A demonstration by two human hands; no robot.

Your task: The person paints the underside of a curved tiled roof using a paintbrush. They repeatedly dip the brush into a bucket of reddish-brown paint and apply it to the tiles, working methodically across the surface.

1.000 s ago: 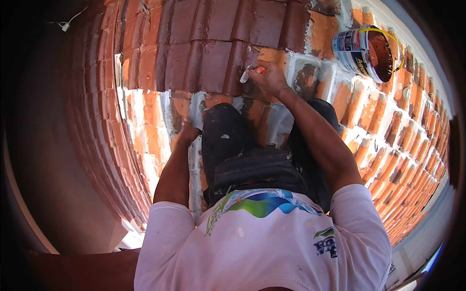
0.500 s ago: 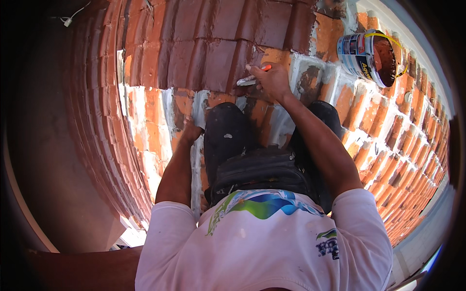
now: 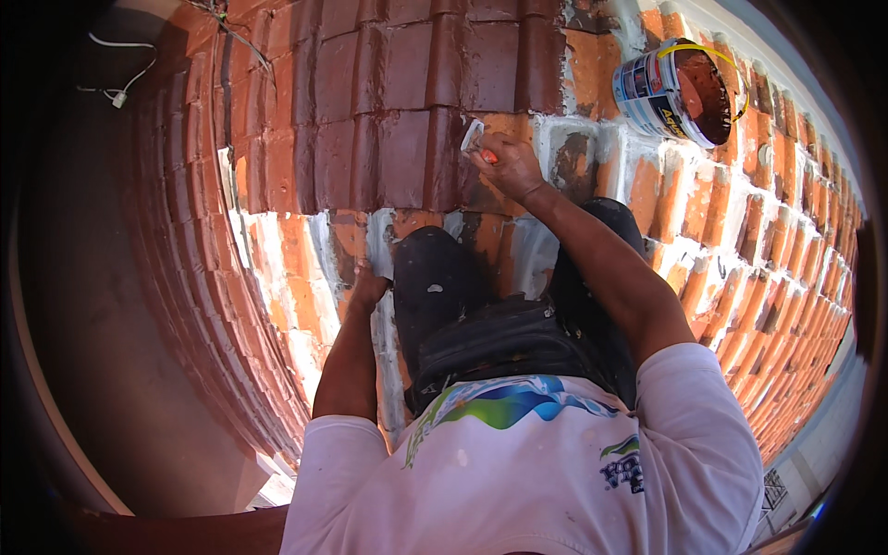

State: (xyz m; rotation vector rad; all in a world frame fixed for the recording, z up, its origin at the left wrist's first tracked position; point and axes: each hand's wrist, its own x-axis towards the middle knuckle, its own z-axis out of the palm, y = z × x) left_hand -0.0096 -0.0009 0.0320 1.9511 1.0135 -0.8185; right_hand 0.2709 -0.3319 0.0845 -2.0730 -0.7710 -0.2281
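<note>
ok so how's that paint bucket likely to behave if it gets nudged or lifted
The bucket could tip if nudged, since it sits on uneven, ridged tiles. Its slim yellow handle would probably swing when lifted. The inside may be slippery, with red-brown paint coating it. I can't tell how full it is.

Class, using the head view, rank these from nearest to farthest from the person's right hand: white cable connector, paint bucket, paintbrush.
Measured from the right hand:
1. Paintbrush: in its grip.
2. Paint bucket: upper right, on the roof tiles.
3. White cable connector: far upper left.
</note>
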